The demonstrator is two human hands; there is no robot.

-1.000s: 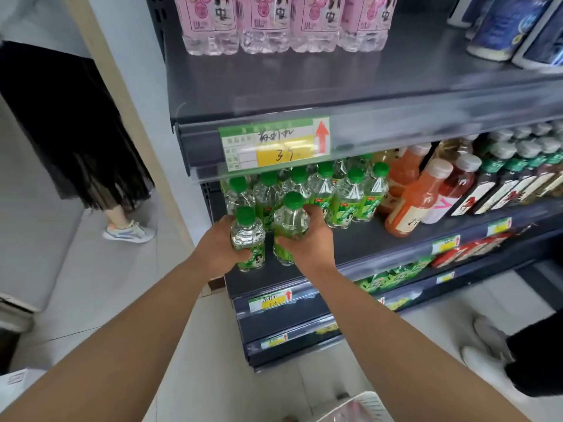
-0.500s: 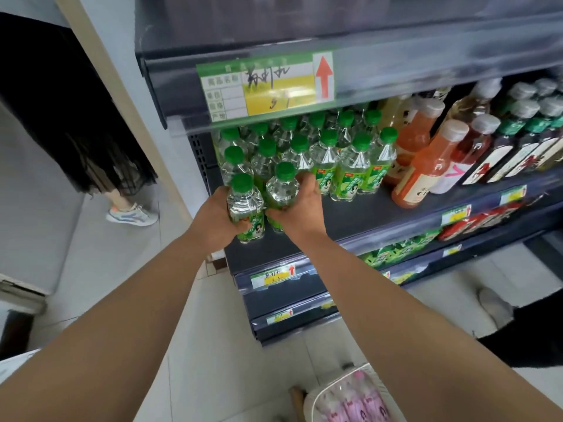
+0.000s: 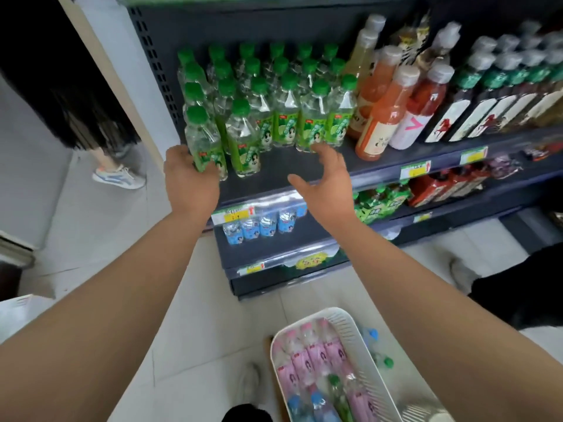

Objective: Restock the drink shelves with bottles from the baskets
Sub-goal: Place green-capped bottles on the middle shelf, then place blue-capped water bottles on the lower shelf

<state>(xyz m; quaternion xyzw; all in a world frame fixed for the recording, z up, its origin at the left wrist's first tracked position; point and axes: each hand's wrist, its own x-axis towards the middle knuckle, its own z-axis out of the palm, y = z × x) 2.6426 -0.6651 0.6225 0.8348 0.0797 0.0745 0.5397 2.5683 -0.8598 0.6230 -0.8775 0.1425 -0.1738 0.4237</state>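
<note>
Fingers (image 3: 178, 153) of left hand (image 3: 192, 178): curled round the lower body of the front-left green-capped bottle (image 3: 204, 138), which stands upright at the left front of the middle shelf (image 3: 289, 169).

Fingers (image 3: 327, 155) of right hand (image 3: 326, 178): spread and slack, holding nothing, hovering over the bare shelf front to the right of the second front bottle (image 3: 243, 138). That bottle stands free, close beside the held one.

Behind: rows of matching green-capped stock (image 3: 286, 95), upright, reaching the back panel.
Right: orange juice bottles (image 3: 384, 117), then dark bottles with white labels (image 3: 457, 114).
Below: small blue-labelled bottles (image 3: 259, 226) on the lower shelf.
Floor: white basket (image 3: 344, 318) holding pink-labelled bottles (image 3: 307, 357) and a few blue- and green-capped ones.

Step in hand, as judged: seating the front pair.

Handling note: slide the held bottle back until it meets the row behind, label outward, and let go only once the base sits flat. Keep the right hand clear of the free bottle, since a knock could topple the close-packed rows. The bare shelf front to the right suggests room for more stock.
</note>
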